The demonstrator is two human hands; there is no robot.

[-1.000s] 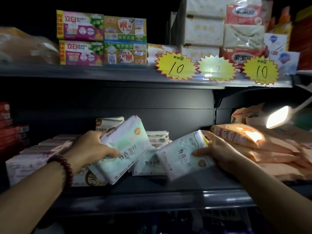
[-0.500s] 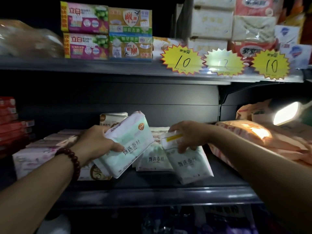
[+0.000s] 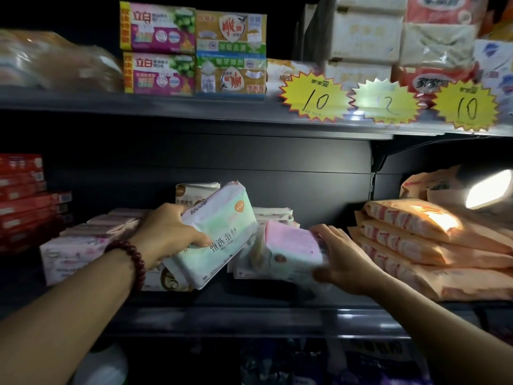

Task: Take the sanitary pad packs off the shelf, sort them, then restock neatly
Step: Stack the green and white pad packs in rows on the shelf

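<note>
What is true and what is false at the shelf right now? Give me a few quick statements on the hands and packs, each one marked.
1. The left hand grips a tilted mint-green pack. True.
2. The right hand holds nothing. False: it grips a pink-topped pack.
3. Orange bags lie stacked to the right of both hands. True.
4. The beaded bracelet sits on the right wrist. False: it is on the left wrist.

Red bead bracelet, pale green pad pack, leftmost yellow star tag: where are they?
Dark red bead bracelet (image 3: 138, 259): head view, wrist beads.
Pale green plastic pad pack (image 3: 219, 240): head view, printed front.
Leftmost yellow star paper tag (image 3: 313, 99): head view, centre.
</note>
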